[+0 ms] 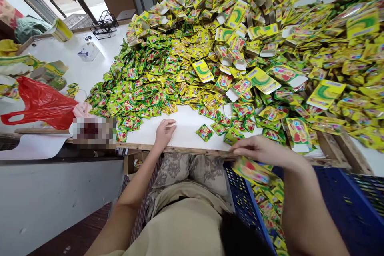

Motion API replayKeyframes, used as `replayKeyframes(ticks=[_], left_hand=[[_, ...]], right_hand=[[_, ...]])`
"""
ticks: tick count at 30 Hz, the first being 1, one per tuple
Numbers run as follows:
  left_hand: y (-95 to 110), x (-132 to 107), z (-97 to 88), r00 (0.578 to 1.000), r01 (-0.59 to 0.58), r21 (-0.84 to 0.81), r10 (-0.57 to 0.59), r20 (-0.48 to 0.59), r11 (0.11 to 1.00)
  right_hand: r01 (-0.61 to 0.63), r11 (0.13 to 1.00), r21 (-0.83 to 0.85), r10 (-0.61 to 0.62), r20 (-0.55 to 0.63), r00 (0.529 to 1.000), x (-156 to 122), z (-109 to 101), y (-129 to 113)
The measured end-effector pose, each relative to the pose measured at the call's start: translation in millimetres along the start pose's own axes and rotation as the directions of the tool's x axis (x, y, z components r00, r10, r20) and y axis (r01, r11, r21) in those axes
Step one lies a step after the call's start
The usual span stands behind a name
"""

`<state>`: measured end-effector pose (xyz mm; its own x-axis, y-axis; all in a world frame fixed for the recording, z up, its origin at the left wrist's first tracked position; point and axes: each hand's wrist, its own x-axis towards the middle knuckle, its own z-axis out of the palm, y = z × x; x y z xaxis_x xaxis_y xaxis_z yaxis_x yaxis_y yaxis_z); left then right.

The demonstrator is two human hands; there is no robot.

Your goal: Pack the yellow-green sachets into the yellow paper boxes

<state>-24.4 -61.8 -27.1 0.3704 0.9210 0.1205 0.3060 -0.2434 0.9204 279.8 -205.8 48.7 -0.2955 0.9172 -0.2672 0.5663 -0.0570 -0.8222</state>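
Apparently, crating is under way: above a blue crate (240,192), a blurred yellow packet (252,171) is seen just below the right hand (259,150); whether it is gripped cannot be told. A clear drop seems called for. Beyond, the left hand (164,133) is held half-curled, empty, over the worktop (187,126), before heaped sachets (144,72).

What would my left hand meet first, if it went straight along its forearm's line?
The left hand would probably meet the heap of small, shiny yellow and green sachets first, though depth is unclear.
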Motion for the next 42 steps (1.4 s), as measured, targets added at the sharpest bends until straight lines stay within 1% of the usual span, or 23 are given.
replayKeyframes(ticks=[2,4,8,9,12,14,15,17,19,22,23,24,25,27,28,29,30,32,34,36,38,40,42], left_hand=[[-2.4,11.0,-2.5,0.998,-0.056,0.135,0.059,-0.019,0.989],[-1.0,22.8,0.4,0.991,-0.122,0.231,0.131,-0.020,0.965],[9.1,33.3,19.6,0.979,-0.206,0.285,0.196,0.063,0.936],[11.5,31.6,25.3,0.977,-0.211,0.285,0.190,0.101,0.935],[15.2,19.6,39.1,0.963,-0.218,0.277,0.159,0.219,0.936],[14.8,11.3,43.6,0.954,-0.202,0.267,0.128,0.271,0.942],[13.9,8.3,44.4,0.950,-0.194,0.267,0.112,0.292,0.944],[11.6,5.5,43.3,0.946,-0.175,0.252,0.092,0.310,0.952],[9.1,5.5,39.8,0.953,-0.143,0.210,0.077,0.294,0.967],[8.7,6.5,33.4,0.973,-0.077,0.168,0.037,0.228,0.983],[10.5,6.8,31.5,0.981,-0.060,0.171,0.026,0.190,0.983],[13.5,7.2,29.8,0.989,-0.054,0.183,0.027,0.146,0.982],[17.5,8.0,28.4,0.994,-0.063,0.203,0.042,0.104,0.977],[27.4,10.4,26.5,0.990,-0.132,0.261,0.117,0.073,0.956],[32.0,11.7,25.9,0.982,-0.181,0.295,0.156,0.107,0.938],[35.8,12.6,25.3,0.968,-0.230,0.327,0.180,0.174,0.917],[38.1,12.7,24.5,0.947,-0.272,0.353,0.184,0.262,0.895],[37.2,9.8,21.3,0.902,-0.309,0.399,0.133,0.411,0.863],[29.8,3.5,14.8,0.893,-0.286,0.467,0.056,0.447,0.837],[20.0,-3.5,5.3,0.929,-0.225,0.546,0.009,0.370,0.807],[12.3,-8.2,-4.4,0.959,-0.170,0.595,-0.008,0.284,0.785],[8.8,-8.9,-11.0,0.969,-0.136,0.611,-0.023,0.244,0.780],[7.8,-6.1,-12.6,0.970,-0.119,0.612,-0.040,0.239,0.782]], right_hand=[[-0.121,0.988,-0.098,0.110,-0.110,0.988,-21.3,-10.7,13.7],[-0.184,0.974,-0.134,0.144,-0.267,0.953,-23.3,-9.5,24.0],[-0.213,0.974,-0.081,0.146,-0.497,0.856,19.1,-2.2,38.5],[-0.223,0.971,-0.088,0.134,-0.570,0.811,34.5,-4.4,42.2],[-0.258,0.951,-0.169,0.029,-0.784,0.620,80.4,-21.7,54.5],[-0.313,0.932,-0.185,-0.008,-0.871,0.491,106.0,-37.2,62.0],[-0.337,0.925,-0.179,-0.011,-0.896,0.444,116.0,-44.9,65.2],[-0.353,0.923,-0.155,-0.006,-0.921,0.390,127.8,-58.3,70.1],[-0.326,0.937,-0.122,0.000,-0.936,0.351,126.5,-67.5,73.3],[-0.194,0.981,0.003,0.049,-0.971,0.233,103.9,-68.2,73.8],[-0.134,0.990,0.042,0.071,-0.973,0.218,94.5,-63.7,71.8],[-0.093,0.993,0.067,0.087,-0.969,0.231,86.3,-56.4,68.4],[-0.044,0.996,0.073,0.083,-0.953,0.291,80.3,-46.1,63.2],[0.096,0.994,0.043,-0.015,-0.851,0.525,77.7,-17.8,48.3],[0.232,0.972,0.027,-0.139,-0.731,0.668,81.3,-1.2,39.4],[0.340,0.940,0.035,-0.259,-0.578,0.774,87.5,15.8,30.5],[0.380,0.924,0.042,-0.309,-0.503,0.807,95.6,31.5,22.3],[0.400,0.916,0.029,-0.352,-0.416,0.838,113.8,54.3,10.3],[0.359,0.931,-0.071,-0.359,-0.364,0.860,129.5,60.2,5.8],[0.275,0.939,-0.208,-0.339,-0.402,0.851,140.0,50.2,8.3],[0.172,0.940,-0.294,-0.307,-0.510,0.803,145.8,32.0,15.9],[0.060,0.941,-0.333,-0.261,-0.602,0.755,148.6,15.0,25.9],[-0.086,0.918,-0.387,-0.205,-0.649,0.733,149.0,5.1,35.3]])
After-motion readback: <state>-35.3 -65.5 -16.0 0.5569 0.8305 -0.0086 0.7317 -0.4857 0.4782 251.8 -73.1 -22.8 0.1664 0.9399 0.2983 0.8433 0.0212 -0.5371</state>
